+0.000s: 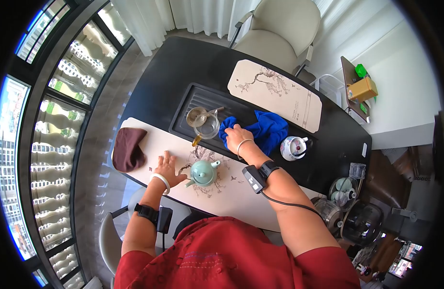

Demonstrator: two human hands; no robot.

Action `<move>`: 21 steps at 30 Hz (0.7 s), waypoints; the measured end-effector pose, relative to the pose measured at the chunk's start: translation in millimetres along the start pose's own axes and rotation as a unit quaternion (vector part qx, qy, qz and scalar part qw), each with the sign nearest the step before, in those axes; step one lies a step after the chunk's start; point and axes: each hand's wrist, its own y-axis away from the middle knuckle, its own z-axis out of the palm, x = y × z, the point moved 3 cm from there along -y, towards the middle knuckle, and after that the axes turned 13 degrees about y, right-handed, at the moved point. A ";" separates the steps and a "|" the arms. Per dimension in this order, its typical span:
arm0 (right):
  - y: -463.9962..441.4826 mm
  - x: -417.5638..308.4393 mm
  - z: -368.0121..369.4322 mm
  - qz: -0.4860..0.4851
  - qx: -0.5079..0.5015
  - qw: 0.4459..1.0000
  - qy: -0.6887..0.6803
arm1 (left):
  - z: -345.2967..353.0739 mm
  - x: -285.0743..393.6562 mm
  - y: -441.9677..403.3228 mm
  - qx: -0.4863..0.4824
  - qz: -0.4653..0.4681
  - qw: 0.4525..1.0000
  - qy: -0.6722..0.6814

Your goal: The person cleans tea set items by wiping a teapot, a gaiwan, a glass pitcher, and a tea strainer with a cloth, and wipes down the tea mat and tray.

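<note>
My left hand (167, 169) rests with spread fingers on the near pale mat (250, 202), just left of a light green teapot (203, 173). The teapot stands upright with its lid on. My right hand (238, 138) has its fingers bunched on a blue cloth (269, 131) at the right end of a black ribbed tray (186, 107). Left of that hand, a glass pitcher (207, 126) with an amber handle and a strainer (196, 116) are on the tray. A brown cloth (129, 150) lies on the mat's left end.
A white patterned pot (293, 148) with a dark handle stands right of the blue cloth. Another pale mat (277, 94) lies across the table's far side. Glassware and a dark kettle (361, 222) are at the right. A chair (275, 38) stands beyond the table.
</note>
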 end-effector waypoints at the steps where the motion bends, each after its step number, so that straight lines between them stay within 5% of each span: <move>1: 6.4 7.6 0.3 -0.005 -0.002 1.000 -0.005 | 0.2 -0.9 0.2 0.003 0.002 1.000 0.008; 8: 71.8 81.4 7.2 0.040 -0.026 0.998 0.029 | -1.8 0.1 1.8 0.016 0.010 1.000 0.016; 16: 34.0 0.5 8.8 -0.029 0.063 0.998 -0.010 | -1.3 -0.9 2.4 0.006 0.002 1.000 0.005; 21: 62.2 24.8 16.4 -0.036 0.074 0.996 -0.016 | -6.4 0.2 1.4 -0.007 0.002 1.000 0.015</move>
